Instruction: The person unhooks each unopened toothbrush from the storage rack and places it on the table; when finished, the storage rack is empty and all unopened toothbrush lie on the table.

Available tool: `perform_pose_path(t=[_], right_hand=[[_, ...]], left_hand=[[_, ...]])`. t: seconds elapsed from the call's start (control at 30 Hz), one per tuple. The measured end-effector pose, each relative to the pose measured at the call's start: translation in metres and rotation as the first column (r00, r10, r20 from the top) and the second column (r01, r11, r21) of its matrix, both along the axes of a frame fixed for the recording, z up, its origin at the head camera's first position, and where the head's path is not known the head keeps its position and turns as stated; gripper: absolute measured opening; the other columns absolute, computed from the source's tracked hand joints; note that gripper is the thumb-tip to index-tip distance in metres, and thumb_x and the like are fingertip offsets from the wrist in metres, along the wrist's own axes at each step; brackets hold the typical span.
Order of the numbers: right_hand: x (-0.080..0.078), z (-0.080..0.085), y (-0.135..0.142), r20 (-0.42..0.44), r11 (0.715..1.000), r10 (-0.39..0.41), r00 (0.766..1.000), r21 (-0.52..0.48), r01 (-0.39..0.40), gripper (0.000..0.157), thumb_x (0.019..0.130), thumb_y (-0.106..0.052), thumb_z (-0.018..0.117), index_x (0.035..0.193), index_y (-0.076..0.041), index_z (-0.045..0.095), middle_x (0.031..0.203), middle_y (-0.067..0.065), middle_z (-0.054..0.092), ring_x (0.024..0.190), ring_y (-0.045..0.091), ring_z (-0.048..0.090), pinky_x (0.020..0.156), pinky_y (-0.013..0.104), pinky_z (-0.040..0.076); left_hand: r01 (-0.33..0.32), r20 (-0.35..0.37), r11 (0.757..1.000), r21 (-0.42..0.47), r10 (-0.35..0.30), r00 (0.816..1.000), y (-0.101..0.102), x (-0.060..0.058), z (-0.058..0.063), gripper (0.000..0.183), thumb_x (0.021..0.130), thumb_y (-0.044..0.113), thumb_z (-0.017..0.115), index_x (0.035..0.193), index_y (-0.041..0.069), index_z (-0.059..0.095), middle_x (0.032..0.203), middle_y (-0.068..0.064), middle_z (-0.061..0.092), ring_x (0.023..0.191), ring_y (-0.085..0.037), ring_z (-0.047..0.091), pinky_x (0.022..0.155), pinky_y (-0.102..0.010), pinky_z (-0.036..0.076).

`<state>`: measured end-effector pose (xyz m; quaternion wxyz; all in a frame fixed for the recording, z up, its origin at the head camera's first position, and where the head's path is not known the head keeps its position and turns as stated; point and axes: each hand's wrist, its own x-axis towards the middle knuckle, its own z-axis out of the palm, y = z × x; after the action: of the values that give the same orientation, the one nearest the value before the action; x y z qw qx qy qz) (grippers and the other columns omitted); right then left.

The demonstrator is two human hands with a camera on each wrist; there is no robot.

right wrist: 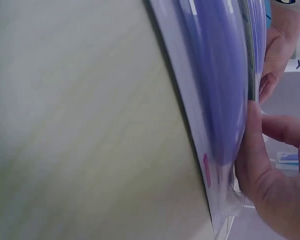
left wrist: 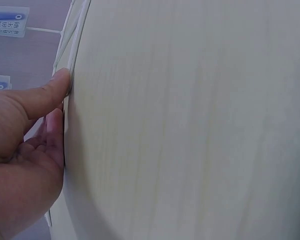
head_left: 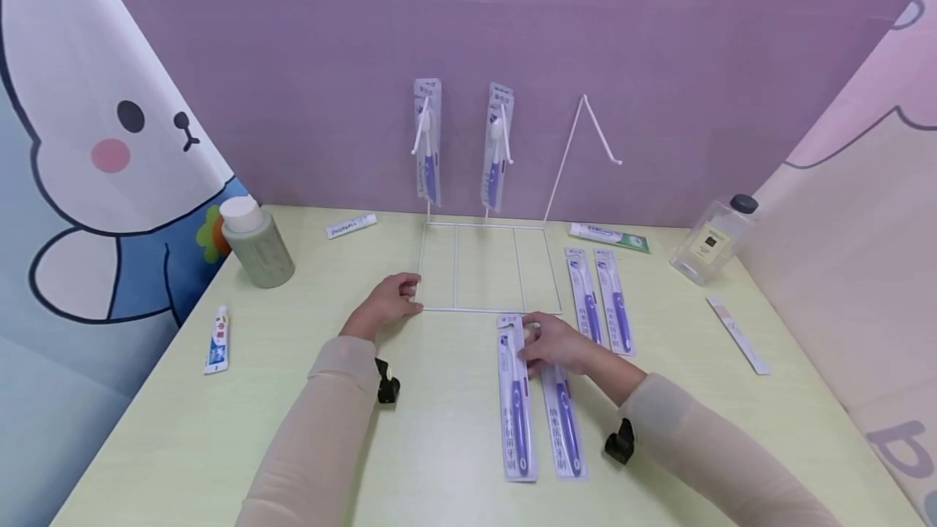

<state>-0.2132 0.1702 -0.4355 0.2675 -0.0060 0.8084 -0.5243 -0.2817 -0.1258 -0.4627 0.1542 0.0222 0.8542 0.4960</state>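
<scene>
A toothbrush package (head_left: 518, 421), pale lavender card under a clear molded plastic blister, shows a white brush neck and a slim purple handle with characters printed alongside. It is at the near side of the tabletop (head_left: 432, 454), right of center, its long axis running near to far, brush end far and handle end near. The right hand (head_left: 555, 341), fingers curled nearly closed, pinches its far right edge; whether the package lies fully flat cannot be told. Just to the right, a matching package (head_left: 564, 433) slants slightly, its far end partly hidden by that hand. The left hand (head_left: 384, 303) has thumb and bent fingers closed around the near left corner of a white wire rack (head_left: 489, 311), a rectangular base with angled hooks. Similar packages (head_left: 429, 157) hang upright from its left and middle hooks before a smooth purple backdrop (head_left: 659, 31). Two more packages (head_left: 617, 299) lie to the right.
</scene>
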Motion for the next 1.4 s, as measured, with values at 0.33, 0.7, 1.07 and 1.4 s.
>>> perform_pose_path(t=[0.33,0.7,1.07,1.4], right_hand=[[-0.004,0.008,-0.001,-0.042,0.987,0.060,0.997,0.153,-0.053,0.070,0.075,0.004,0.067,0.135,0.003,0.030,0.079,0.015,0.059,0.057,0.026,0.061,0.057,0.034,0.053],[-0.014,0.026,-0.001,-0.066,0.960,0.106,0.992,0.267,-0.085,0.067,0.076,0.002,0.068,0.134,0.002,0.034,0.082,0.013,0.058,0.062,0.026,0.061,0.053,0.034,0.053],[-0.088,0.087,-0.015,-0.383,0.973,0.106,0.918,0.231,-0.015,0.055,0.081,-0.008,0.066,0.130,-0.005,0.042,0.093,0.011,0.059,0.079,0.031,0.059,0.062,0.034,0.053],[-0.150,0.126,-0.042,-0.750,0.966,-0.148,0.644,0.030,0.257,0.045,0.080,-0.003,0.065,0.121,-0.001,0.048,0.107,0.013,0.056,0.096,0.023,0.053,0.084,0.030,0.044]], left_hand=[[-0.008,-0.020,1.000,0.005,0.008,1.000,-0.003,-0.001,0.004,0.056,0.082,0.000,0.063,0.133,0.001,0.040,0.118,-0.015,0.047,0.109,-0.025,0.043,0.093,-0.034,0.037],[-0.014,-0.014,1.000,-0.007,0.014,1.000,-0.002,0.002,0.000,0.057,0.082,0.001,0.064,0.133,0.003,0.040,0.117,-0.013,0.047,0.108,-0.025,0.045,0.093,-0.035,0.037],[-0.015,-0.018,1.000,-0.012,0.015,1.000,-0.001,0.002,-0.003,0.056,0.081,0.001,0.065,0.132,0.004,0.041,0.116,-0.012,0.048,0.108,-0.025,0.045,0.092,-0.035,0.038],[-0.028,-0.020,1.000,-0.010,0.028,0.999,0.000,0.002,-0.002,0.056,0.081,0.001,0.065,0.131,0.004,0.043,0.116,-0.012,0.049,0.107,-0.025,0.046,0.092,-0.035,0.038]])
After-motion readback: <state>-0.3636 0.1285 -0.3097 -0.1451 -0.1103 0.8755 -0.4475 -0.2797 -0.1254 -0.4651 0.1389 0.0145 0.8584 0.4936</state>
